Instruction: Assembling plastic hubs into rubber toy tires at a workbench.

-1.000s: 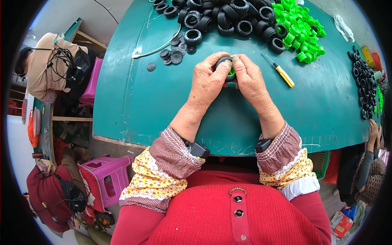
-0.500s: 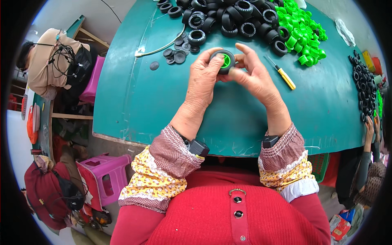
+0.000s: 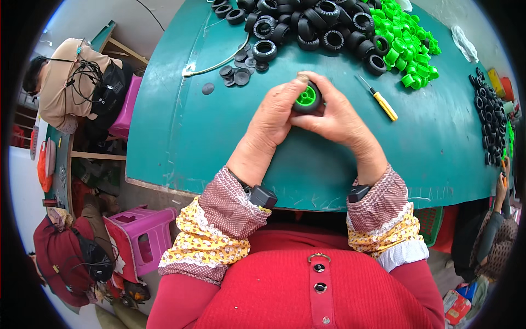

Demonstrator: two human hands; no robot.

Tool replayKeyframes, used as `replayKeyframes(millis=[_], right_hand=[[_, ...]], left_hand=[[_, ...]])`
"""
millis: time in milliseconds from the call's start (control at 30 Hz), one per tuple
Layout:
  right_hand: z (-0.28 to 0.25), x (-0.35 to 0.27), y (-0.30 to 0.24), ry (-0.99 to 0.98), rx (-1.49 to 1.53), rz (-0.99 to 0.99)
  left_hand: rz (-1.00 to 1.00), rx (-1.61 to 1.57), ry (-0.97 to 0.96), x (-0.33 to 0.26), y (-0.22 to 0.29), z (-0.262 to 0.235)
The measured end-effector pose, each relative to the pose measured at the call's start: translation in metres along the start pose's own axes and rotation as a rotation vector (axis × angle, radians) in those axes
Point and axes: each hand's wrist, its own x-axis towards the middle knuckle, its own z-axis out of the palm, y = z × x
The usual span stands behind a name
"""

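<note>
Between my two hands is a small toy wheel (image 3: 308, 97), a black tyre with a green spoked hub inside it. My left hand (image 3: 274, 112) grips its left side, thumb at the upper edge. The fingers of my right hand (image 3: 341, 112) wrap round the right side, with the thumb along the bottom. Part of the tyre is hidden under the fingers. Right of my hands lies a screwdriver (image 3: 384, 105) with a yellow handle. Beyond them spreads a pile of black tyres (image 3: 315, 24), and green hubs (image 3: 408, 46) are heaped beside it.
Flat black discs (image 3: 241, 75) lie on the green table (image 3: 208, 137) at left, beside a curved pale strip (image 3: 219, 67). A clear plastic bag (image 3: 464, 44) lies far right. Co-workers sit at left and right; a pink stool (image 3: 139, 238) stands lower left.
My right hand has closed from a loose, spread pose round the wheel's right side. The wheel has tilted and shifted slightly down and right, showing more of its green hub.
</note>
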Motion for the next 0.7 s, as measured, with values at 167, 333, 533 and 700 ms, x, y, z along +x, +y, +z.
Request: replayKeyframes(millis=[167,333,533,700], right_hand=[[0.002,0.000,0.000,0.078,-0.144,-0.097],[0.001,-0.002,-0.002,-0.002,-0.116,-0.048],[0.004,-0.005,-0.001,0.051,-0.204,-0.106],[0.002,-0.002,-0.004,0.050,-0.231,-0.143]], left_hand=[[0.026,0.030,-0.070,-0.004,0.000,0.000],[-0.144,0.124,-0.012,-0.004,0.007,-0.004],[-0.103,0.197,-0.016,0.000,0.008,-0.004],[-0.008,0.145,0.017,0.000,0.008,-0.009]])
